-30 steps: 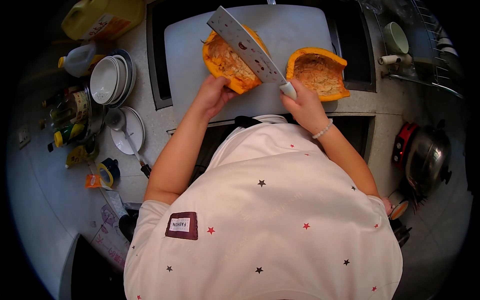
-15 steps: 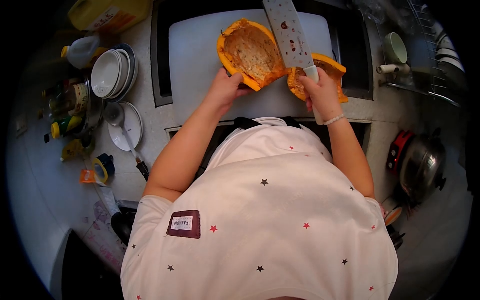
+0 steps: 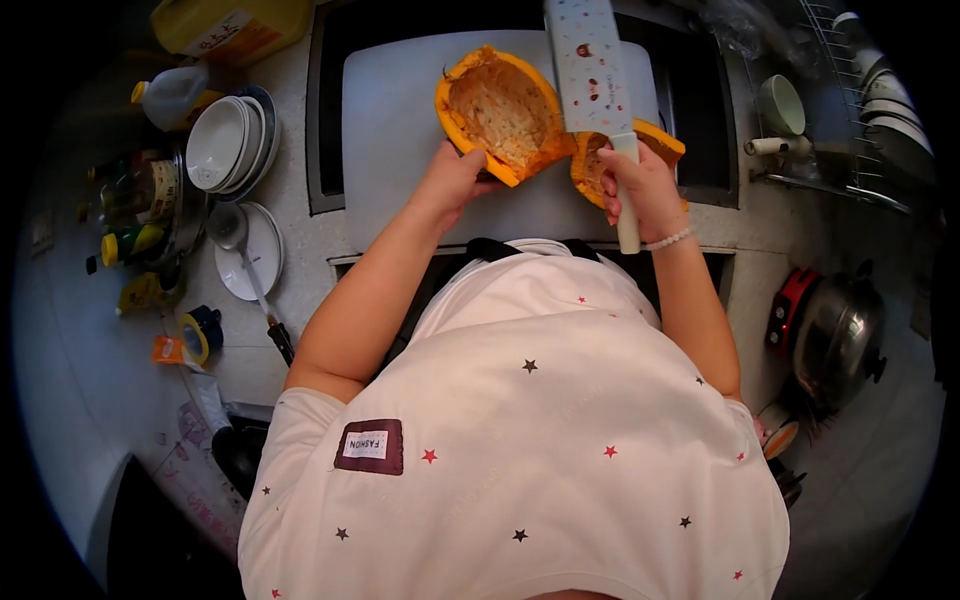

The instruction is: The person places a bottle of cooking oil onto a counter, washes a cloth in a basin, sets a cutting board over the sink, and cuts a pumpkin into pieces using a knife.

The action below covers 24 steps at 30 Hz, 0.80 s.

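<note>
A hollowed pumpkin piece (image 3: 505,110), orange at the rim with a pale stringy inside, is gripped at its lower left edge by my left hand (image 3: 455,182). My right hand (image 3: 648,188) is closed around the white handle of a cleaver (image 3: 590,75), whose patterned blade points away from me. Behind the blade and my right hand, a second pumpkin piece (image 3: 660,142) is partly hidden. Both pieces are over a white cutting board (image 3: 390,130); their near edges meet or overlap beside the blade.
Stacked white bowls (image 3: 215,145), plates (image 3: 265,235) and a ladle (image 3: 228,228) lie on the left counter, with bottles (image 3: 135,245) beyond. At right are a dish rack (image 3: 865,180), a green bowl (image 3: 782,105) and a lidded metal pot (image 3: 840,325).
My right hand has turned the cleaver more upright, so its handle now shows below my fingers. The left hand and its pumpkin piece have hardly moved.
</note>
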Each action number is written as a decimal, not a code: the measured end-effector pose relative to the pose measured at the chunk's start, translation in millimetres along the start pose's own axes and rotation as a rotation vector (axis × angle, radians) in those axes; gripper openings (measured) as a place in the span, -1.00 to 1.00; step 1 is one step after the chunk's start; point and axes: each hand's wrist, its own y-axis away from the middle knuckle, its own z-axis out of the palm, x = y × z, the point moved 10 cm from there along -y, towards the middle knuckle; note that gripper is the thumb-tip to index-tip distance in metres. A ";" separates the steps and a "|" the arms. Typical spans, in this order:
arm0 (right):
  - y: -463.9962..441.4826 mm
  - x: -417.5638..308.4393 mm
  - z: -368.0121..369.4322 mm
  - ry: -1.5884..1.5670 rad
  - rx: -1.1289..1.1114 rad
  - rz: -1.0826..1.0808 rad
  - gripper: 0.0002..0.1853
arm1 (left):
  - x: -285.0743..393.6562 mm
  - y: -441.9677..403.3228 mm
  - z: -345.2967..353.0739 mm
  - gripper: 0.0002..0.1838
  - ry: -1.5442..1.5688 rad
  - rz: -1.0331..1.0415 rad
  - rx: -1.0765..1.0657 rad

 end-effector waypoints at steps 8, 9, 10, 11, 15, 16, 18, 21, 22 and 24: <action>-25.8 31.0 24.8 -0.151 -0.060 0.166 -0.80 | 12.2 3.0 5.7 -0.64 -0.014 -0.014 0.016; -28.0 31.4 26.4 -0.184 -0.068 0.177 -0.80 | 13.5 3.6 6.7 -0.64 -0.018 -0.014 0.021; -29.8 29.0 26.5 -0.196 -0.070 0.177 -0.79 | 13.7 3.4 6.6 -0.64 -0.032 -0.012 0.032; -31.1 25.2 26.5 -0.208 -0.071 0.176 -0.79 | 14.1 2.4 6.3 -0.64 -0.046 -0.010 0.041; -29.1 1.2 24.3 -0.108 -0.050 0.165 -0.77 | 10.6 -3.0 -0.6 -0.63 -0.086 0.004 0.055; -28.4 -2.8 21.9 -0.072 -0.043 0.151 -0.77 | 7.3 -3.6 -2.7 -0.61 -0.104 -0.020 0.053; -27.2 -6.8 19.0 -0.075 -0.057 0.117 -0.76 | 0.9 -3.6 -6.8 -0.58 -0.137 -0.072 0.048; -23.5 -11.2 13.5 -0.066 -0.055 0.078 -0.76 | 0.0 -4.8 -13.7 -0.56 -0.105 -0.048 0.042; -21.5 -12.0 10.8 -0.059 -0.041 0.073 -0.76 | 0.3 -3.8 -13.7 -0.55 -0.101 -0.059 0.041; -18.0 -12.9 7.0 -0.051 -0.027 0.060 -0.77 | 2.0 -0.2 -11.9 -0.54 -0.096 -0.079 0.039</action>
